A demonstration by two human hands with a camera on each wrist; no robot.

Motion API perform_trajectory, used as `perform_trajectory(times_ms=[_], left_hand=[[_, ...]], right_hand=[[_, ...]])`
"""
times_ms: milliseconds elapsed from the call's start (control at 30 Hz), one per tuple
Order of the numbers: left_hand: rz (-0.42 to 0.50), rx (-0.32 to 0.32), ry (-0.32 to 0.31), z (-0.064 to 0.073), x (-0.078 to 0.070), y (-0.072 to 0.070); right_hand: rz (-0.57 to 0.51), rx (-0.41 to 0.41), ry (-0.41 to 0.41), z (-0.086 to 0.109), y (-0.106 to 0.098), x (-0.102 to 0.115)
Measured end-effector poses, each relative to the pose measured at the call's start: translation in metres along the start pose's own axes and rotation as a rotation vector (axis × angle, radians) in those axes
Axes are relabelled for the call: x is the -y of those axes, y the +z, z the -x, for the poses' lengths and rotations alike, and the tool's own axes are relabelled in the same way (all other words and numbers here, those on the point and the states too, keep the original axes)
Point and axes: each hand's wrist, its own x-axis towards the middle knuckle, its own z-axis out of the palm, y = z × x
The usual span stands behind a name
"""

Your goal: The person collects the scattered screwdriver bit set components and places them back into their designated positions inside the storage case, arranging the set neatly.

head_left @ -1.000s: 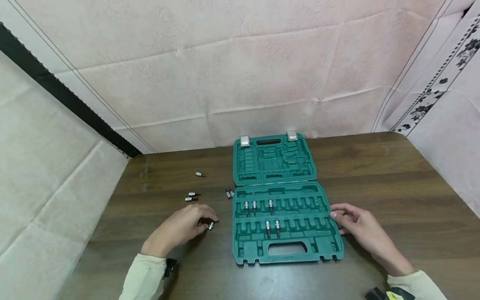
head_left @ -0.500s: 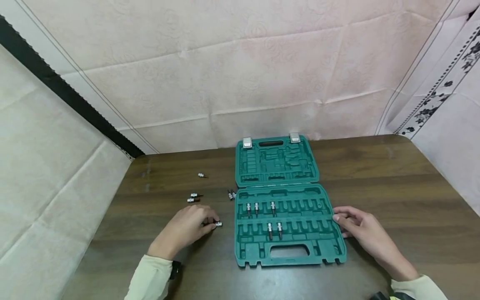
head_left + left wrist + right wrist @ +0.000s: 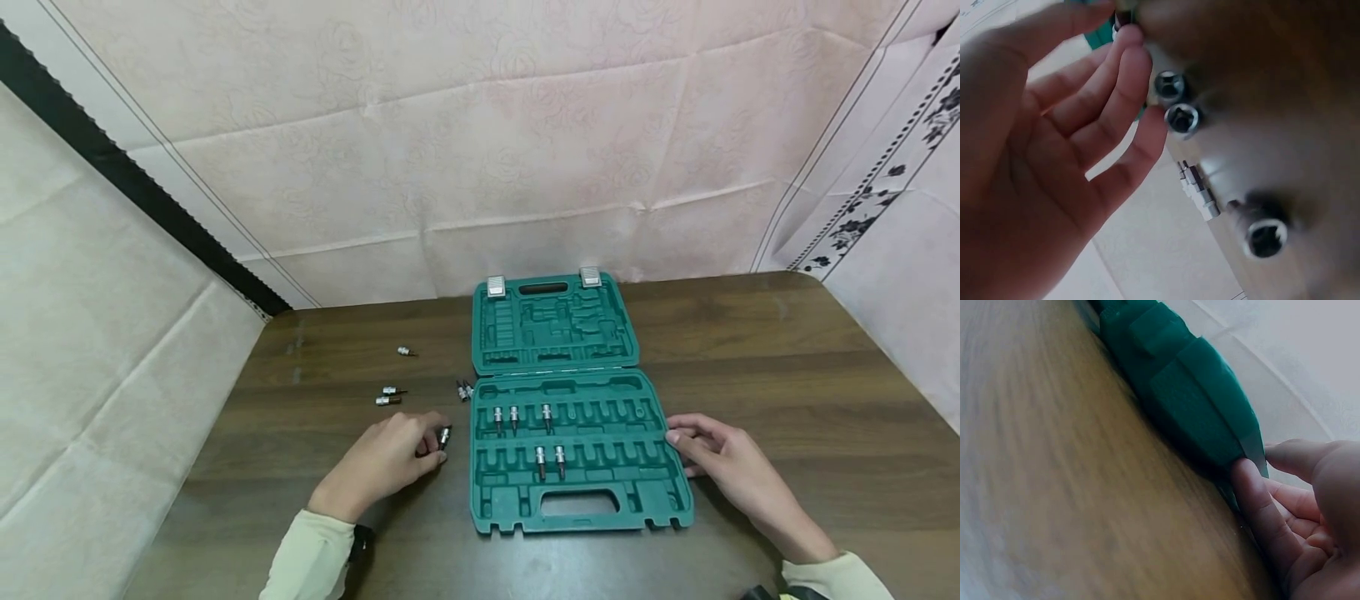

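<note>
My left hand [image 3: 390, 462] is left of an open green socket case [image 3: 585, 517], pinching a bit socket [image 3: 445, 437] between thumb and fingertips. That piece has a silver end and now stands tilted; in the left wrist view my fingers mostly cover it. My right hand [image 3: 723, 458] grips the case's right edge, thumb and forefinger at the rim in the right wrist view. Several bit sockets [image 3: 560, 462] sit upright in two rows of slots in the case's near half. Other slots there hold nothing.
Loose bit sockets lie on the wooden table [image 3: 750, 350]: a pair [image 3: 388, 401] beyond my left hand, one [image 3: 405, 351] farther back, and two [image 3: 462, 391] against the case's left side. The case's lid [image 3: 555, 321] lies folded back towards the cloth-covered wall [image 3: 450, 150].
My left hand has shifted right towards the case with the bit socket, which has turned from lying sideways to pointing up. My right hand has stayed at the case's edge.
</note>
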Motion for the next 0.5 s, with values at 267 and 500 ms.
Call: perform_trajectory(times_ms=[267,500], left_hand=[[-0.003,-0.003,0.031,-0.0036,-0.001,0.0017],[-0.107,-0.086,0.035,-0.0022,-0.0024,0.007]], right_hand=[[0.001,-0.014,0.003,0.0028,-0.0017,-0.0015],[-0.012,-0.008,-0.016,0.0013,-0.0001,-0.001]])
